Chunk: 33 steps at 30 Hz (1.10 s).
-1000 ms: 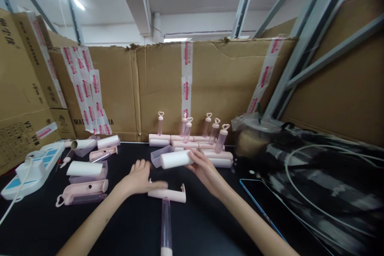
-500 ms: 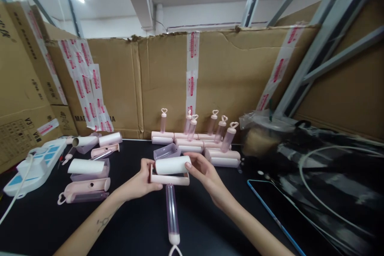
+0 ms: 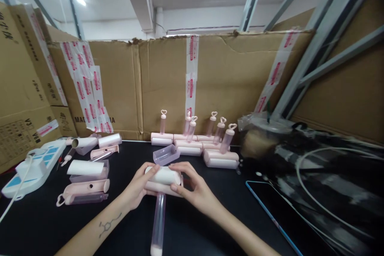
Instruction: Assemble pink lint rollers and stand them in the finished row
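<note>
My left hand [image 3: 141,186] is closed round the left end of a pink lint roller [image 3: 163,189], its thumb on the white adhesive roll [image 3: 163,175]. At the roll's right end my right hand [image 3: 192,188] grips with thumb and fingers. The roll lies along the pink frame; how far it is seated inside cannot be made out. From the frame a clear purplish handle [image 3: 158,220] points down toward me, its end cut off by the picture's lower edge. Just behind my hands rests a clear purple cover [image 3: 166,154].
Several lint rollers [image 3: 221,158] with upright handles stand along the cardboard wall [image 3: 162,84]. On the left lie a loose white roll [image 3: 85,167], a folded pink roller [image 3: 87,187] and a power strip [image 3: 39,168]. To the right are a phone or tablet [image 3: 273,216] and a drink cup [image 3: 264,136].
Both hands have moved down and slightly left with the lint roller. The white roll, tilted and above the frame before, now sits closer along it. My left thumb has moved onto the roll.
</note>
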Each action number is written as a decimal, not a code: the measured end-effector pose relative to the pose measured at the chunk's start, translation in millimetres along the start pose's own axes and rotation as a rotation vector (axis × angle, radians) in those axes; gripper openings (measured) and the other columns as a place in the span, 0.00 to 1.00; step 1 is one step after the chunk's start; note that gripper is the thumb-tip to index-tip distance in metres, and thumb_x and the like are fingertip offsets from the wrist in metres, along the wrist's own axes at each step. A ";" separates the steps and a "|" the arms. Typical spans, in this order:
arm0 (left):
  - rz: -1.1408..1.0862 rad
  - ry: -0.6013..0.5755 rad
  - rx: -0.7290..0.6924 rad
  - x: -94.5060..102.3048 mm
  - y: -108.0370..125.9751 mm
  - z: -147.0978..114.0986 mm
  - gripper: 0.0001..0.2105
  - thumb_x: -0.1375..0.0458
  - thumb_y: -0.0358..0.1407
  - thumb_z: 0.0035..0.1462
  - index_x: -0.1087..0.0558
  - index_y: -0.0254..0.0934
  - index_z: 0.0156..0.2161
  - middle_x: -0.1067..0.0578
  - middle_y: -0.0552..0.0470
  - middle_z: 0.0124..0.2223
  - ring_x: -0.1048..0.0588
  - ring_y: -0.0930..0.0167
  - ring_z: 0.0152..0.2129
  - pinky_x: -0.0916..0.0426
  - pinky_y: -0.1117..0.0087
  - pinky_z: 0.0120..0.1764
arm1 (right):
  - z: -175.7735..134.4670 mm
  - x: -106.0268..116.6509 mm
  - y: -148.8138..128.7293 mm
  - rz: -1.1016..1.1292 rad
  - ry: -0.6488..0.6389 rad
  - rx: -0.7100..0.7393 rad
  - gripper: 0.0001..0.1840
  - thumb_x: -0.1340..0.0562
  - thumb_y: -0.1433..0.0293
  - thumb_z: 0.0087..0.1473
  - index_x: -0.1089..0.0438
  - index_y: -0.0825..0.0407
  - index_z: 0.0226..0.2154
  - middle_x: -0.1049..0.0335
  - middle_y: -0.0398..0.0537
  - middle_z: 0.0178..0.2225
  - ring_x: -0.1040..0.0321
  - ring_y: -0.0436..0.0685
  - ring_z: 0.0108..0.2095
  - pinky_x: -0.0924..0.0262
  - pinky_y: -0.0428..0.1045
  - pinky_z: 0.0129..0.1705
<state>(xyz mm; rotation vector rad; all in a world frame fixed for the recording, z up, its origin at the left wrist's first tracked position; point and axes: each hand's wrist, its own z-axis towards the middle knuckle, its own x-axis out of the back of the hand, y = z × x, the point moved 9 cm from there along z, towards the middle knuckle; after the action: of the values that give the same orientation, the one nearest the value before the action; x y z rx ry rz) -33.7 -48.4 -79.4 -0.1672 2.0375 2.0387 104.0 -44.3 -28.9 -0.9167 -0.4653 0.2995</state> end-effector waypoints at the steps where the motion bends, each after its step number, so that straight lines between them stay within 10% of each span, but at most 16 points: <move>1: -0.014 0.011 0.011 1.5 -1.2 0.6 0.16 0.43 0.48 0.50 0.37 0.37 0.36 0.31 0.53 0.30 0.27 0.69 0.25 0.30 0.68 0.26 | 0.4 1.1 2.7 0.064 0.012 -0.036 0.22 0.36 0.59 0.47 0.35 0.47 0.45 0.40 0.49 0.44 0.40 0.58 0.46 0.40 0.50 0.44; 7: -0.079 -0.004 0.081 1.6 -3.4 0.7 0.15 0.41 0.44 0.48 0.34 0.38 0.39 0.30 0.53 0.31 0.26 0.69 0.26 0.29 0.68 0.26 | -6.9 -6.1 51.8 0.336 -0.050 -0.504 0.22 0.40 0.51 0.47 0.36 0.55 0.25 0.43 0.41 0.22 0.43 0.48 0.22 0.47 0.43 0.22; 14: -0.150 -0.055 0.347 -5.2 -27.0 -3.5 0.16 0.41 0.45 0.47 0.33 0.37 0.39 0.26 0.50 0.32 0.25 0.67 0.28 0.29 0.67 0.29 | -16.5 -19.7 57.2 0.643 0.009 -0.646 0.18 0.35 0.57 0.42 0.37 0.53 0.26 0.44 0.37 0.19 0.49 0.44 0.18 0.63 0.40 0.17; 24: -0.114 0.041 0.207 -2.2 -24.1 -0.7 0.16 0.39 0.47 0.45 0.37 0.38 0.32 0.30 0.55 0.28 0.27 0.71 0.24 0.30 0.70 0.27 | -16.9 -15.3 59.2 0.537 0.064 -0.603 0.20 0.36 0.54 0.44 0.40 0.52 0.27 0.45 0.35 0.19 0.56 0.42 0.16 0.69 0.42 0.16; 33: -0.203 0.039 0.415 -9.3 -42.1 -2.3 0.20 0.39 0.47 0.45 0.35 0.38 0.41 0.26 0.50 0.33 0.24 0.65 0.29 0.30 0.66 0.30 | -7.6 -8.5 51.4 0.565 0.088 -0.585 0.24 0.34 0.58 0.42 0.49 0.52 0.21 0.50 0.35 0.18 0.57 0.43 0.17 0.68 0.43 0.18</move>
<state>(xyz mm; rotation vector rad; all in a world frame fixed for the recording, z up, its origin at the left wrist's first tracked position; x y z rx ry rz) -14.1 -52.1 -117.7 -0.3189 2.3075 1.4706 97.9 -23.6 -76.9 -1.6284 -0.1992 0.6517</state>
